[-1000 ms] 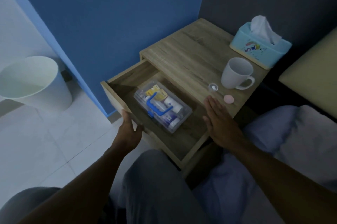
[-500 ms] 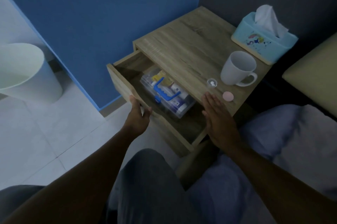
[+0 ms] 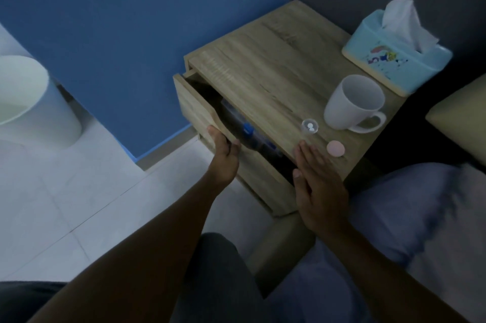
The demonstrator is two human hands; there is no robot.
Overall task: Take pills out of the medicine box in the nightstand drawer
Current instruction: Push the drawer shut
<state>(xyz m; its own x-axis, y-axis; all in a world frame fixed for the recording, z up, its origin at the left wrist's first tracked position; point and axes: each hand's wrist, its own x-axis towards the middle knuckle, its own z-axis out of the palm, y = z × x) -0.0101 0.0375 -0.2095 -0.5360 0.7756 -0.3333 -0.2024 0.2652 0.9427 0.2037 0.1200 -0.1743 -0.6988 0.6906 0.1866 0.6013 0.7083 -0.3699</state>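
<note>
The wooden nightstand (image 3: pixel 265 70) has its drawer (image 3: pixel 194 109) open only a narrow gap. Through the gap I see a sliver of the clear medicine box (image 3: pixel 249 133) with its blue handle; most of it is hidden under the top. My left hand (image 3: pixel 224 157) is pressed against the drawer's front edge, fingers curled over it. My right hand (image 3: pixel 315 186) lies flat, fingers apart, on the nightstand's front corner, holding nothing. A small clear cup with two white pills (image 3: pixel 309 126) stands on the top, with a pink round lid (image 3: pixel 335 148) beside it.
A white mug (image 3: pixel 352 104) and a light blue tissue box (image 3: pixel 394 60) stand on the nightstand's right side. A white waste bin (image 3: pixel 31 104) is on the tiled floor at left. Bedding (image 3: pixel 410 212) lies at lower right, against the blue wall corner.
The drawer has slid inward from wide open to a narrow gap, my left hand moving with its front. The medicine box is now mostly hidden. My right hand stayed put.
</note>
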